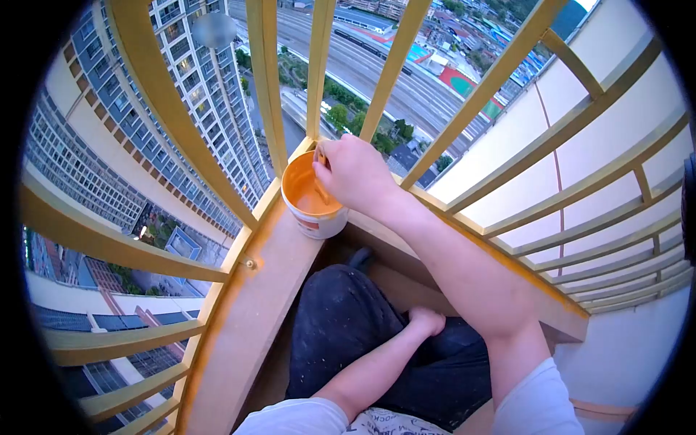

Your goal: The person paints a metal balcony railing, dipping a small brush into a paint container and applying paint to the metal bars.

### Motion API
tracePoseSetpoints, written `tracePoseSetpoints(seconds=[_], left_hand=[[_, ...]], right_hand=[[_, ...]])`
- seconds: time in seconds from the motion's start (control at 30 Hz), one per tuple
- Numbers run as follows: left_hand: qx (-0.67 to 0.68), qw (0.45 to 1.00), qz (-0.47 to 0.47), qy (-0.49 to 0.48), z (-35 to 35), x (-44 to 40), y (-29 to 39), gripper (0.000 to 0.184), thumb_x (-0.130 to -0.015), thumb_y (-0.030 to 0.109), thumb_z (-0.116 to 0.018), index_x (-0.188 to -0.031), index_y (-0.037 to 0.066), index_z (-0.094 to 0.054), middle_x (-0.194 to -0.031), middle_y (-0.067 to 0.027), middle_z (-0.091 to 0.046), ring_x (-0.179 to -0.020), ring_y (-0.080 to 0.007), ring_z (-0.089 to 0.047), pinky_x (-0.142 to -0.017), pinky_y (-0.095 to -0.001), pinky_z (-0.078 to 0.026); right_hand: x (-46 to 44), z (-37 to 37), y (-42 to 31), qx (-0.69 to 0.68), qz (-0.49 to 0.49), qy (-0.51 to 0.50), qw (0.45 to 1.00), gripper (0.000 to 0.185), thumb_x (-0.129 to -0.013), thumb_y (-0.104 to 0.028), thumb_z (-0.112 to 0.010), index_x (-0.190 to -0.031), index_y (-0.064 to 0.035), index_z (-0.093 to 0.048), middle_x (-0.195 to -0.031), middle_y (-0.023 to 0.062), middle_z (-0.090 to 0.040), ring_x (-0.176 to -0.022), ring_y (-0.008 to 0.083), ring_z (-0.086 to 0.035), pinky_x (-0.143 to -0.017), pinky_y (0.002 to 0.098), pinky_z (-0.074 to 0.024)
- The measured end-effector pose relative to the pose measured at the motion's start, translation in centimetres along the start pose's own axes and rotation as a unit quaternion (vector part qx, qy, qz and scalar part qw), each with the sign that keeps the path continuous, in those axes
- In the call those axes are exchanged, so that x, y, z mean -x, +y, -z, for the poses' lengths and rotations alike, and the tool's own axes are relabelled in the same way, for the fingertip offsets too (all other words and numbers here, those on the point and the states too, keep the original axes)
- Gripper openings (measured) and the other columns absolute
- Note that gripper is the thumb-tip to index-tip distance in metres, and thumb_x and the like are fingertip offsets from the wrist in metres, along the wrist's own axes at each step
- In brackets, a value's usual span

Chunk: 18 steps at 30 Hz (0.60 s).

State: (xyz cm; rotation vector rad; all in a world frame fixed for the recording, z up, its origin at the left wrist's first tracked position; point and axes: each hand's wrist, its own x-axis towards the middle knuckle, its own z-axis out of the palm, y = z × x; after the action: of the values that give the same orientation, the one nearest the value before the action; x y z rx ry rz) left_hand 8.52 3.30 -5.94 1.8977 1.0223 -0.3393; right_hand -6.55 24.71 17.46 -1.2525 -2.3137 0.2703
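Observation:
My right hand point(357, 171) is closed round the handle of a paintbrush point(320, 156), above a white bucket point(320, 226) whose inside is coated with orange paint point(301, 177). The brush's lower part reaches down into the bucket, and my fingers partly cover it. The bucket stands in the corner of a beige ledge point(272, 279), right beside the railing's base. Lower down, my left hand point(426, 320) rests on my dark trousers, its fingers curled in with nothing seen in them.
Yellow railing bars point(319, 65) rise on both sides of the corner, with a long drop to streets and tower blocks beyond. Orange paint point(217, 304) edges the ledge along the rail. A small bolt point(250, 264) sticks up there. My bent knees point(341, 312) are below the ledge.

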Motion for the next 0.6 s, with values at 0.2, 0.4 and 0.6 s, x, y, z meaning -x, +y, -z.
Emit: tracePoseSetpoints(seconds=[0.2,0.4,0.6], left_hand=[[0.000,1.000,-0.014,-0.006,0.2,0.1,0.1,0.056,-0.104,0.036,-0.027,-0.135,0.009,-0.066,-0.144,-0.0116,-0.060,-0.131,-0.0296,-0.059,-0.108,-0.0452,-0.046],[-0.009,1.000,-0.018,-0.014,0.8,1.1,-1.0,0.048,-0.101,0.034,-0.038,-0.132,0.011,-0.067,-0.142,-0.0131,-0.061,-0.128,-0.0319,-0.060,-0.107,-0.0474,-0.047],[-0.096,0.994,-0.005,-0.050,1.1,0.1,-1.6,0.058,-0.105,0.037,-0.024,-0.143,0.006,-0.055,-0.154,-0.0179,-0.047,-0.142,-0.0372,-0.045,-0.119,-0.0456,-0.035]], right_hand=[[0.2,3.4,0.5,-0.093,-0.021,0.000,0.995,0.019,-0.092,-0.018,-0.067,-0.094,0.0009,-0.072,-0.079,0.0190,-0.071,-0.073,0.0318,-0.071,-0.071,0.0400,-0.0560],[8.2,11.8,2.4,-0.461,-0.084,0.150,0.871,0.016,-0.100,-0.014,-0.065,-0.099,0.0012,-0.069,-0.086,0.0067,-0.073,-0.076,0.0113,-0.069,-0.071,0.0265,-0.0539],[26.6,34.2,0.4,-0.228,-0.092,0.423,0.872,0.011,-0.101,-0.010,-0.063,-0.103,0.0007,-0.068,-0.089,0.0069,-0.070,-0.078,0.0117,-0.068,-0.071,0.0268,-0.0555]])
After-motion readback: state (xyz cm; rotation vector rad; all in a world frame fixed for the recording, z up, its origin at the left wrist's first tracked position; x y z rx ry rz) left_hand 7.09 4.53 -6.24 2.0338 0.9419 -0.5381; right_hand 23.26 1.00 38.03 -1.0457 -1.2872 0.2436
